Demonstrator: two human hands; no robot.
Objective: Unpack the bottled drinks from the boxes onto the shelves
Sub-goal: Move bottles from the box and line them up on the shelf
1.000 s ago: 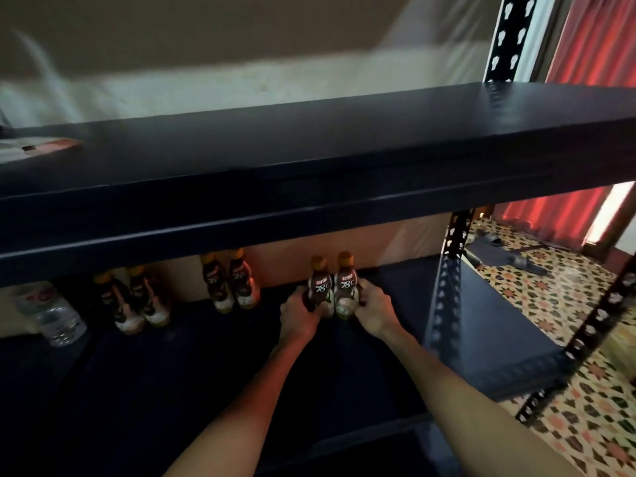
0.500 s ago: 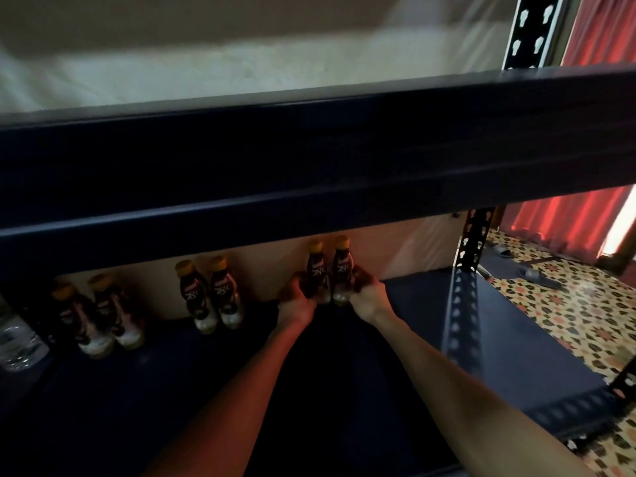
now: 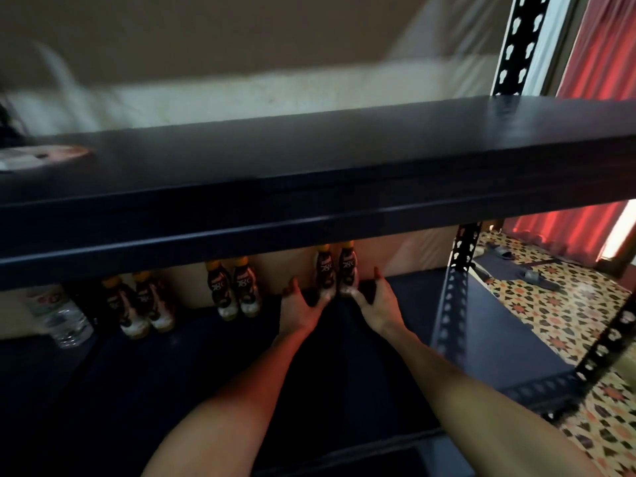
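Two dark bottled drinks (image 3: 335, 273) with orange caps stand side by side at the back of the lower black shelf (image 3: 481, 325). My left hand (image 3: 299, 306) lies just left of their bases with fingers spread and loose, fingertips near the left bottle. My right hand (image 3: 377, 304) sits just right of them, fingers spread, thumb near the right bottle's base. Neither hand grips a bottle. A second pair (image 3: 232, 287) and a third pair (image 3: 139, 306) of the same drinks stand further left along the back.
The upper black shelf (image 3: 309, 187) overhangs the work area and hides the bottle tops. A clear water bottle (image 3: 58, 315) stands at far left. A perforated black upright (image 3: 454, 287) rises at right. Patterned floor tiles and red curtains lie beyond.
Both hands have let go of the two bottles and opened, drawing slightly back and apart. The bottles now stand alone on the shelf. The view has tilted up a little.
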